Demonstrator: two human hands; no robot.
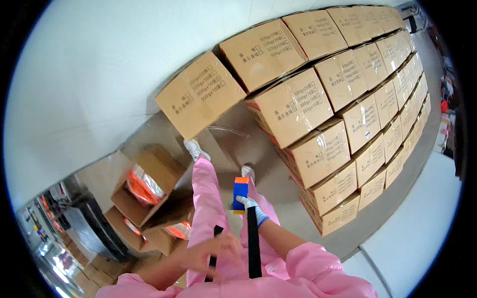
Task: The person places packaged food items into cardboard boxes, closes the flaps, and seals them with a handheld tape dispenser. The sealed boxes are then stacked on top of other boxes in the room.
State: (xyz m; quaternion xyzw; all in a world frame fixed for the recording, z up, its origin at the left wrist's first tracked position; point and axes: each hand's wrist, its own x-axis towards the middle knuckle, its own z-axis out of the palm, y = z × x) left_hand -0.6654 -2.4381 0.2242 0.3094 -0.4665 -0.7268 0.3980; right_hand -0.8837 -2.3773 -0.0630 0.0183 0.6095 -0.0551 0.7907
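My right hand, in a white glove with a blue cuff, grips a blue block-shaped hand tool with an orange end and a yellow lower edge. Its exact kind is unclear. My left hand is bare and blurred in front of my body, close to a black strap. Whether its fingers hold anything cannot be made out. A second black strap hangs beside my right wrist. Before my feet, a sealed cardboard carton stands tilted in the view, against the pale wall.
Stacked sealed cartons fill the right side in rows. At lower left stand open cartons with orange and silver packages inside. A pale wall runs along the left; a white panel lies at the lower right.
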